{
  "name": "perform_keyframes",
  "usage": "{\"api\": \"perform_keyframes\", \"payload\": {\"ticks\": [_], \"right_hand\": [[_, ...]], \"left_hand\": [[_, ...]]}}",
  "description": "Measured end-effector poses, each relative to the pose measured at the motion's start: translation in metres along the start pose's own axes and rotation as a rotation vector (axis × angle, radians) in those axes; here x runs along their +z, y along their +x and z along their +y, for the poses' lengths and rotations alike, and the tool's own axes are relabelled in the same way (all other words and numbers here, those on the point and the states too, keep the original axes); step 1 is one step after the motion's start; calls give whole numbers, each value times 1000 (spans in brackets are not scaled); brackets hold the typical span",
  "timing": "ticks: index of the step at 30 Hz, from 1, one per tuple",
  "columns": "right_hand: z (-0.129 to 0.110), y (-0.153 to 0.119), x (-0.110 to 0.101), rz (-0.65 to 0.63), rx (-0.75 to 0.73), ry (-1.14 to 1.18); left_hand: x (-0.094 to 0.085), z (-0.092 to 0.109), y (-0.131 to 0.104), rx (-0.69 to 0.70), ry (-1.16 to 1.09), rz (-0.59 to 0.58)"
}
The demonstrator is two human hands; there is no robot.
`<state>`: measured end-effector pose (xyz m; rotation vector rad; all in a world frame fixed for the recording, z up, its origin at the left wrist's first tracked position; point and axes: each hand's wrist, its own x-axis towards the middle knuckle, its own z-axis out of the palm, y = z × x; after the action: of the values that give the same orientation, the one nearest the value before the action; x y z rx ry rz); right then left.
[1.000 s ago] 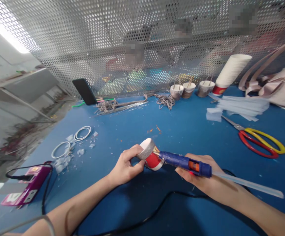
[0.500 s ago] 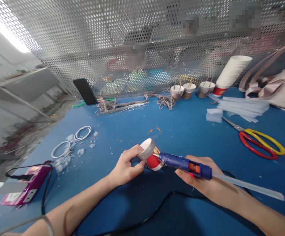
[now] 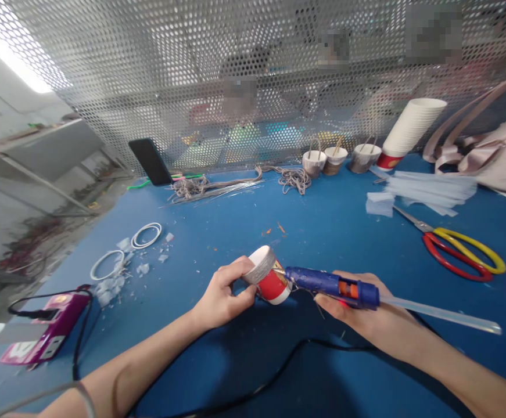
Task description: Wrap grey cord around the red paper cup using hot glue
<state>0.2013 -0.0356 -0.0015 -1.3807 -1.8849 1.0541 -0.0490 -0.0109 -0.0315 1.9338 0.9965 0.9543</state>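
Tilting cup [image 3: 274, 287] in pinching left grip [image 3: 224, 295], clasping glue gun [image 3: 316, 280] in wrapped right grip [image 3: 377, 325], presumably for nozzle [image 3: 280, 271] access.

The head view faces forward and down, close over the blue table [image 3: 344, 226], toward a perforated screen [image 3: 169, 75].

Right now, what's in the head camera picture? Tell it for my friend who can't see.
The left hand holds a tilted red paper cup with a grey band near its rim, while the right hand points a blue glue gun at it, above a blue table. Farther back are three small cups, a leaning cup stack and scissors.
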Motion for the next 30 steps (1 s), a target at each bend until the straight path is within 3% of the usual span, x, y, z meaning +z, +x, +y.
{"api": "perform_keyframes", "payload": {"ticks": [6,13,19,27,30], "right_hand": [[2,0,-1,48,40,-6],[1,-3,4,-33,-44,-4],[0,0,-1,19,30,-12],[2,-1,2,23,-46,-27],[4,1,1,26,-7,-31]], "left_hand": [[0,-1,0,17,-17,3],[1,0,0,-4,13,5],[2,2,0,-10,31,2],[1,3,1,-15,44,15],[1,2,0,-28,45,9]]}}
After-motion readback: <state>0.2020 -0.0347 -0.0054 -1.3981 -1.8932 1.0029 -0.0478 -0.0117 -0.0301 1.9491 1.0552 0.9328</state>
